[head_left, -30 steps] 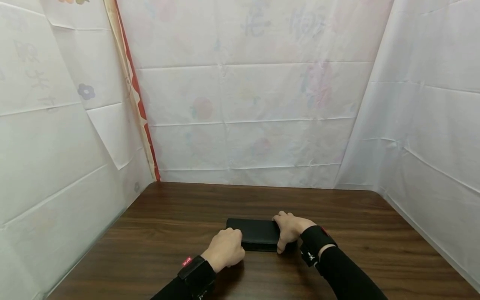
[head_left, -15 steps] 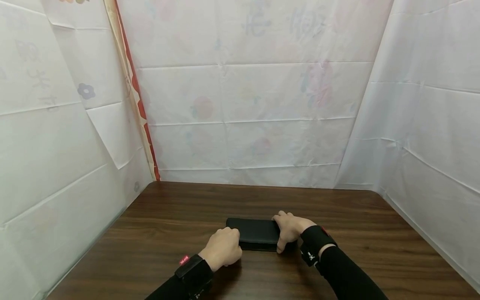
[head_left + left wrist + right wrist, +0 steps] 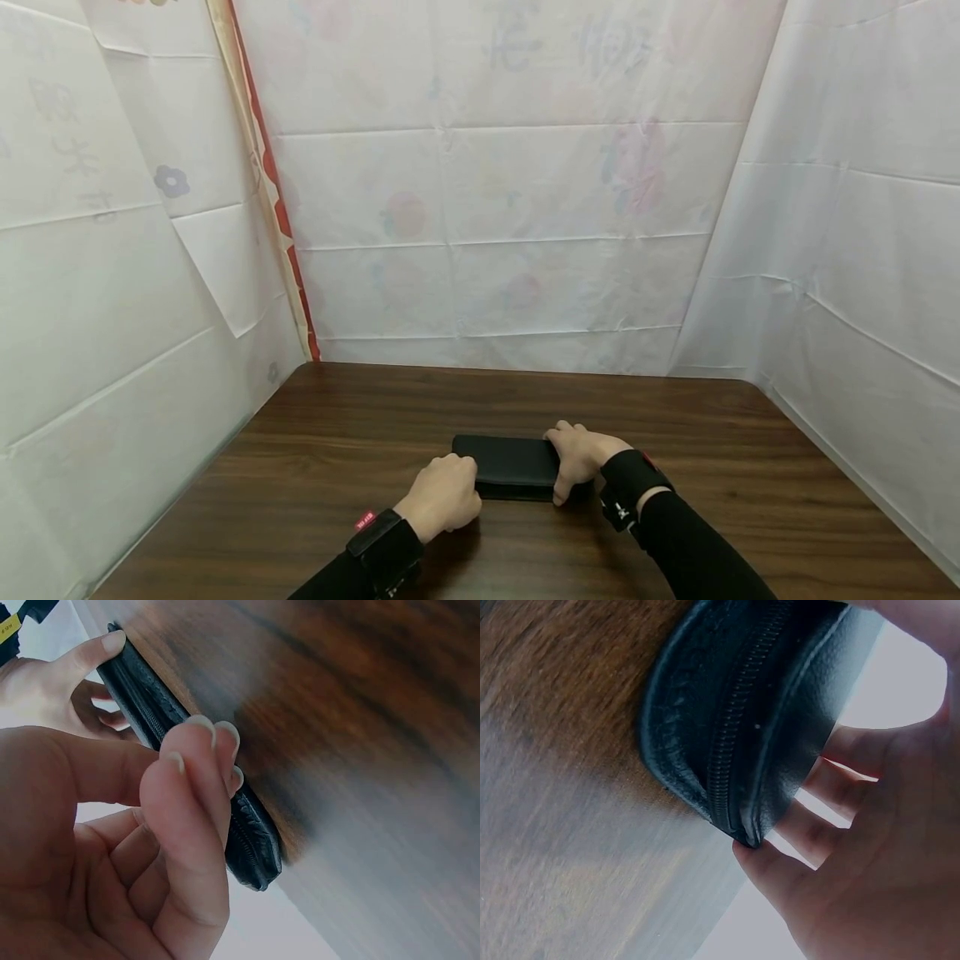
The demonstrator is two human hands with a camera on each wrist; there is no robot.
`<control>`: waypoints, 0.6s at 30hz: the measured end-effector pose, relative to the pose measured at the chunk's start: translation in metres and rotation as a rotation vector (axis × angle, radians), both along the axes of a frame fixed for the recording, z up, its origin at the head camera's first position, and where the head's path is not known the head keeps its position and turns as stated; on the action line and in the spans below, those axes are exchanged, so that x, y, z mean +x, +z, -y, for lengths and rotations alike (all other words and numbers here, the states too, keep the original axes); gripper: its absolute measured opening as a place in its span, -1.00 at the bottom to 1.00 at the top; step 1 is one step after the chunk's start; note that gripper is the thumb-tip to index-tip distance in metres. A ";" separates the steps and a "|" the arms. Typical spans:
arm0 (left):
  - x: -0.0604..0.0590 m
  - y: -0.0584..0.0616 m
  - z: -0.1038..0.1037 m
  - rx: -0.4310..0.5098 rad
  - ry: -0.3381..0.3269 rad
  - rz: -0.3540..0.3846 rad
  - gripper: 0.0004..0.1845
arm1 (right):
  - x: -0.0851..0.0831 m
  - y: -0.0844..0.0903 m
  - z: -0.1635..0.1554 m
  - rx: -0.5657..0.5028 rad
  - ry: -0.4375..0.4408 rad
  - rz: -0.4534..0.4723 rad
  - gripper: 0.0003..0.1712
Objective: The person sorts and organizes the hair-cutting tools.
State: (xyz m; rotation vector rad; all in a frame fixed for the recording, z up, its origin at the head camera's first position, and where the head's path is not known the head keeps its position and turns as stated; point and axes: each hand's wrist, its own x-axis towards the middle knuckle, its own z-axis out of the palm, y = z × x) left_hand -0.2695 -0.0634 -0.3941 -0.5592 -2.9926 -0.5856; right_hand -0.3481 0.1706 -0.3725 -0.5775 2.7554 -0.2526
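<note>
A black leather zip wallet [image 3: 516,460] lies flat on the table, its zipped long edge toward me. At its near left corner my left hand [image 3: 442,497] pinches at the zipper with thumb and curled fingers. Those fingertips hide the zipper pull in the left wrist view, while zipper teeth [image 3: 147,712] show beyond them. My right hand [image 3: 579,458] holds the wallet's right end, thumb on the near edge and fingers over the far side. From the right wrist, the zipper [image 3: 731,712] looks closed along the visible stretch, and the fingers [image 3: 810,825] touch the wallet's outer face.
The dark wood-grain table [image 3: 360,417] extends around the wallet. White printed sheets hang behind it [image 3: 495,200] and along the left and right sides. A black strap band [image 3: 636,479] circles each wrist.
My left hand has slid slightly left along the wallet's near edge, showing a little more of the cover. The right hand and the wallet stay where they were.
</note>
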 end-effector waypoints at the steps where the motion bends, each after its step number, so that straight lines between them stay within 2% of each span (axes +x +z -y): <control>1: 0.000 0.000 0.000 0.001 0.001 0.001 -0.67 | 0.000 0.000 0.000 0.000 0.001 0.001 0.01; 9: 0.000 0.001 0.002 0.005 -0.002 0.024 -0.69 | 0.000 0.000 0.000 0.003 0.005 0.002 -0.01; 18: 0.000 0.000 0.006 0.011 -0.005 0.008 -0.69 | 0.000 0.001 -0.001 -0.001 0.001 0.002 0.00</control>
